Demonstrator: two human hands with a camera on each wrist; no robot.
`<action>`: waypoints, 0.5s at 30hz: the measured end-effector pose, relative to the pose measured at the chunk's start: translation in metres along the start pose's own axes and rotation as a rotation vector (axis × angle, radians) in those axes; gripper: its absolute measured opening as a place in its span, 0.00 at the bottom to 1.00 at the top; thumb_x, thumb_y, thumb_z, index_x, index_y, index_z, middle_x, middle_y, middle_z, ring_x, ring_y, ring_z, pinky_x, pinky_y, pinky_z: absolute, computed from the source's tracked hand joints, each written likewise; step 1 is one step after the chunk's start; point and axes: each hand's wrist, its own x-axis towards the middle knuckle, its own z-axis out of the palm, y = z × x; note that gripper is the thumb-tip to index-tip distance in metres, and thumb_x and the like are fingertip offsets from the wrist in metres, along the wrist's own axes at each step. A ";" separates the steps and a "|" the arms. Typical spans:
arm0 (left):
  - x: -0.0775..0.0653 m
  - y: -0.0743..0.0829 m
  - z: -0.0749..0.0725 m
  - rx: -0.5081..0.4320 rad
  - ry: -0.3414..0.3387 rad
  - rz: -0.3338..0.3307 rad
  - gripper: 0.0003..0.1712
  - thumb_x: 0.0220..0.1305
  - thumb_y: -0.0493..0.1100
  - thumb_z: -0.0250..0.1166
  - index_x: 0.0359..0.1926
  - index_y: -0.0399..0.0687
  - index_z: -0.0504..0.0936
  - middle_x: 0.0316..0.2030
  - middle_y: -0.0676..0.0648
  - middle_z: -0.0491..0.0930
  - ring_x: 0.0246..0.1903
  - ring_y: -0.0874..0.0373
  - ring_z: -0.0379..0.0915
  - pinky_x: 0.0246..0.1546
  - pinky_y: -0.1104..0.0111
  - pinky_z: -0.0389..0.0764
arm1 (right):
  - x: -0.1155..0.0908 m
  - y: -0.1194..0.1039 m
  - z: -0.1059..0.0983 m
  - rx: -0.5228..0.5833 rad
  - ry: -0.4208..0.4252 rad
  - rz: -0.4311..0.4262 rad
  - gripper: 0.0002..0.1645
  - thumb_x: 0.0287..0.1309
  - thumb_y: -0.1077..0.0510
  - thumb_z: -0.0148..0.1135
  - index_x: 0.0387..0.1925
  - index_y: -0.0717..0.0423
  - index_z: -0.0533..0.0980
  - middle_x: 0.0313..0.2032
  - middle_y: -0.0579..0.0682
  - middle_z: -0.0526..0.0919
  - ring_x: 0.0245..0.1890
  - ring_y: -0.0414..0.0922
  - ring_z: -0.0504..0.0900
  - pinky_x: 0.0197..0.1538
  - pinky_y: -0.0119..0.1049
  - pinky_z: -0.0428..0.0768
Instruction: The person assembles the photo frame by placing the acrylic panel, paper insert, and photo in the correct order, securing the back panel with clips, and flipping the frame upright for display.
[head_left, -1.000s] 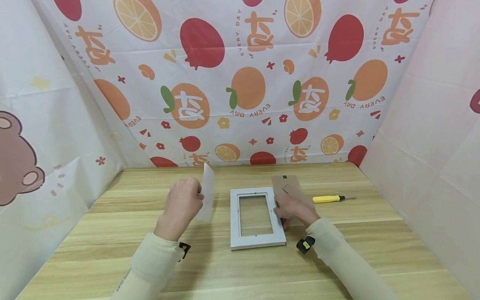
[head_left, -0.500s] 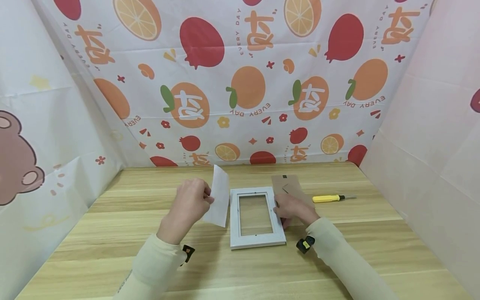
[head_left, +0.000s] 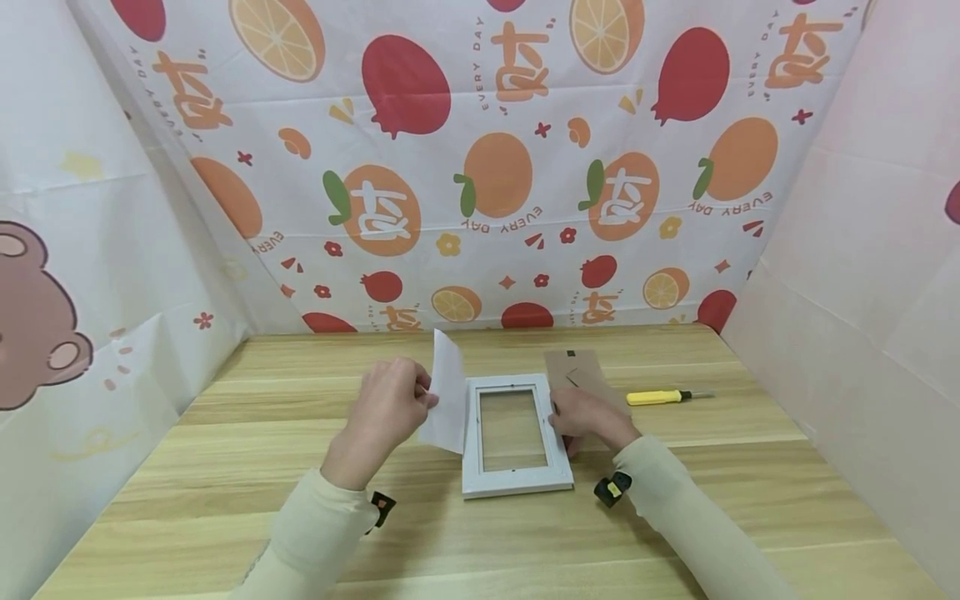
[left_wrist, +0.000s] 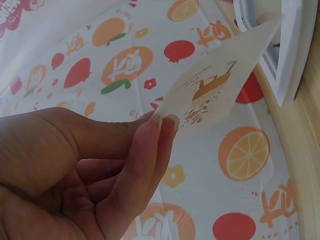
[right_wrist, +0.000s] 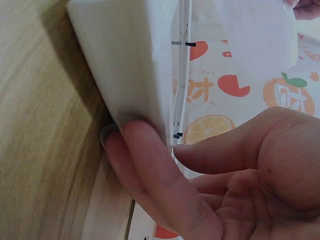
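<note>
Between thumb and fingertips my left hand [head_left: 390, 404] pinches a sheet of paper [head_left: 447, 396] by its edge, held upright beside the frame. The left wrist view shows a printed picture and lettering on the paper [left_wrist: 210, 90]. A white picture frame [head_left: 517, 481] lies on the table, its opening facing up and small dark tabs [right_wrist: 190, 44] along the inner edge. My right hand [head_left: 581, 414] grips the frame's right side, thumb on top and fingers against the outer edge. Partly under that hand lies a brown backing board [head_left: 585, 371].
A screwdriver [head_left: 656, 398] with a yellow handle lies right of the backing board. The wooden table [head_left: 480, 550] ends at a fruit-printed cloth [head_left: 555, 275] hanging behind, with pale cloth walls on both sides.
My left hand has moved right with the paper, bringing it close to the frame's left edge and turning its face more into view. The right hand and frame have stayed in place.
</note>
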 end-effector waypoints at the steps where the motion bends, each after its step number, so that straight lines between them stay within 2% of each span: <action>1: 0.000 0.001 0.001 -0.005 -0.005 0.000 0.05 0.57 0.30 0.74 0.35 0.33 0.88 0.29 0.42 0.88 0.29 0.53 0.81 0.34 0.60 0.85 | 0.000 0.000 0.000 0.003 -0.001 0.001 0.04 0.73 0.63 0.55 0.41 0.62 0.74 0.30 0.54 0.80 0.21 0.44 0.86 0.31 0.36 0.85; 8: 0.002 0.006 0.008 -0.028 -0.005 0.020 0.04 0.57 0.29 0.74 0.34 0.32 0.88 0.29 0.41 0.88 0.29 0.53 0.83 0.34 0.60 0.85 | 0.000 0.003 -0.001 0.023 -0.003 -0.021 0.04 0.73 0.64 0.54 0.40 0.61 0.74 0.29 0.54 0.80 0.21 0.45 0.85 0.28 0.36 0.85; 15: 0.002 0.008 0.017 -0.025 0.003 0.026 0.03 0.56 0.28 0.74 0.33 0.32 0.88 0.29 0.41 0.88 0.30 0.53 0.83 0.34 0.60 0.85 | 0.000 0.002 -0.001 0.009 -0.010 -0.011 0.04 0.73 0.63 0.55 0.42 0.61 0.74 0.30 0.54 0.80 0.22 0.44 0.85 0.29 0.36 0.85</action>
